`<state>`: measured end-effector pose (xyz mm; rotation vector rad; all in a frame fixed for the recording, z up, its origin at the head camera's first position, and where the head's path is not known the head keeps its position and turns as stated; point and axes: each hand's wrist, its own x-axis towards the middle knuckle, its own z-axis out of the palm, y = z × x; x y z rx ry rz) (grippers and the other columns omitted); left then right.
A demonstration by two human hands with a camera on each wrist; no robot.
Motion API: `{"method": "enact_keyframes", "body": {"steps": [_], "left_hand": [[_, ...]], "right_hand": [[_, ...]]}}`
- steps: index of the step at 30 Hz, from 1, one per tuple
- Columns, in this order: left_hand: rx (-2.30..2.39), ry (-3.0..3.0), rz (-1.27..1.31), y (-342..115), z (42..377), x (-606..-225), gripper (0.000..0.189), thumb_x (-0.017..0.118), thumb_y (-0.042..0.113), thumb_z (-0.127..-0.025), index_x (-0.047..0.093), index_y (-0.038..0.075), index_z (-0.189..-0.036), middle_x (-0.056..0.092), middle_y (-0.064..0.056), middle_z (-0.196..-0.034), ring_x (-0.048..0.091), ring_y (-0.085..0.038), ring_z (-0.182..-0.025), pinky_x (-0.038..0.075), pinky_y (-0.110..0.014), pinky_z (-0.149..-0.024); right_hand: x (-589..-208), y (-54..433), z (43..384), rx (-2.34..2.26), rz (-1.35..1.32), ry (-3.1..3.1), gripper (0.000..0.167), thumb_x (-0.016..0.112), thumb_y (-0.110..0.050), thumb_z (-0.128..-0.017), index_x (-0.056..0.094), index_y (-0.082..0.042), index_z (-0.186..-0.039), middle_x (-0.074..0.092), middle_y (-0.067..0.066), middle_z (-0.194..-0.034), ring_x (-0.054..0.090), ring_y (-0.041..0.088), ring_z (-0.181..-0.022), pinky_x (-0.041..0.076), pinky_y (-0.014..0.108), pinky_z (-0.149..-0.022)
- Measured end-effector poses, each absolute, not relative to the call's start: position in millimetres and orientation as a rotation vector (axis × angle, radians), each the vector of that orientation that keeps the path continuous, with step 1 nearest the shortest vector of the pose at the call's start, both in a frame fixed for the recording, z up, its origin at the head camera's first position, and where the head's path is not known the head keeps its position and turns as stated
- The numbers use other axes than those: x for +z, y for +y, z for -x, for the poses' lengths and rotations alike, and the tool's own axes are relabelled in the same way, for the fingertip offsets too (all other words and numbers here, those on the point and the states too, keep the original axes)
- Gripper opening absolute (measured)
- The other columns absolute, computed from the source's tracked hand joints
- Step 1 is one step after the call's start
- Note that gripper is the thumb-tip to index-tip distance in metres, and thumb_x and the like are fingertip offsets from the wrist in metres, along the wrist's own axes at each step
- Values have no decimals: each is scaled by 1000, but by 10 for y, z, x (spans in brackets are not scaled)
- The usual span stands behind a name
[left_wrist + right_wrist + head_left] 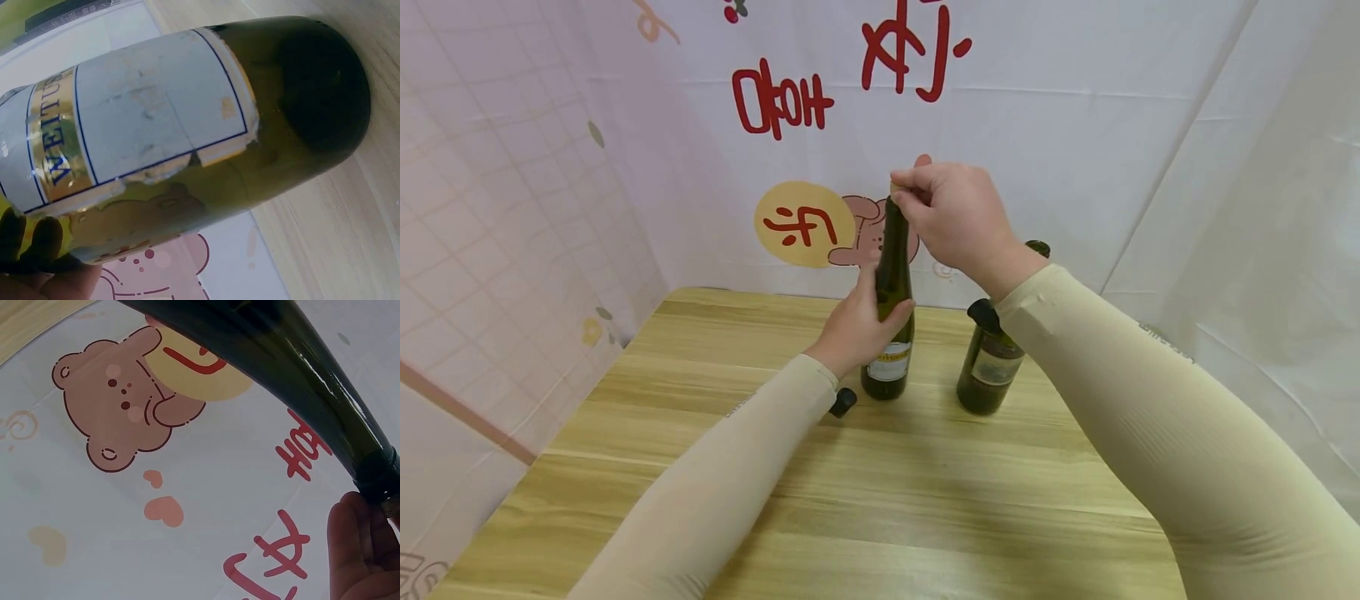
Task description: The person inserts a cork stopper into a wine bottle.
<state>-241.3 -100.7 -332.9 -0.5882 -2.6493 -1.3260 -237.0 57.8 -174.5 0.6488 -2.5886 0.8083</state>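
A dark green wine bottle [895,258] stands upright on the table. My left hand [859,325] grips its body, with the thumb across the front above the label. At the bottle's mouth, my right hand [958,212] pinches a tan cork [897,189] between thumb and fingers. The cork [392,507] is mostly hidden by the fingers in the right wrist view, and how deep it sits cannot be told. A worn white label with a gold band [56,134] fills much of the left wrist view.
A second dark bottle [988,371] stands to the right, its neck partly behind my right forearm. Beside it shows a black object [982,315]. Another small black object [844,402] lies near my left wrist. A printed white curtain [1037,125] hangs behind the wooden table [880,500].
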Motion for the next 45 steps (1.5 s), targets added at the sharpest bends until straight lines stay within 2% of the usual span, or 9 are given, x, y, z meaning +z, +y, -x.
{"method": "enact_keyframes", "body": {"steps": [4,8,17,24,29,45], "left_hand": [[-1315,-2660,585,-998,2413,-3326,82,53,64,-103,10,29,-163,56,-12,-145,64,-35,-128,50,-59,-111],[-1304,-2659,584,-996,2423,-3331,81,54,63,-103,11,28,-162,55,-12,-144,64,-35,-127,51,-58,-110],[-1303,-2672,569,-994,2415,-3328,83,53,65,-103,11,26,-163,55,-12,-146,63,-35,-129,50,-59,-111],[-1344,-2680,553,-990,2409,-3323,79,56,57,-104,12,27,-163,55,-11,-147,63,-33,-130,49,-58,-112],[-1342,-2692,550,-1005,2403,-3321,83,54,63,-103,10,27,-164,54,-11,-149,62,-33,-132,48,-58,-113],[-1343,-2685,575,-1002,2404,-3321,83,53,64,-103,12,26,-163,53,-12,-149,62,-34,-132,49,-58,-112]], "right_hand": [[-1757,593,2361,761,-668,-2564,32,60,-20,-108,71,-15,-138,77,6,-125,60,20,-67,45,26,-58],[-1760,596,2354,719,-676,-2562,32,59,-22,-109,70,-17,-138,79,6,-120,57,20,-63,42,29,-54],[-1762,600,2347,750,-661,-2580,32,60,-22,-108,70,-18,-138,76,3,-128,56,21,-63,39,28,-52],[-1760,594,2344,751,-655,-2567,30,60,-22,-108,72,-18,-136,78,3,-125,58,20,-65,40,27,-53],[-1763,586,2332,755,-657,-2567,31,60,-22,-108,72,-19,-136,78,4,-124,56,20,-63,39,27,-52],[-1781,590,2313,795,-639,-2585,32,59,-23,-109,69,-18,-139,76,3,-130,54,20,-63,39,28,-52]]}}
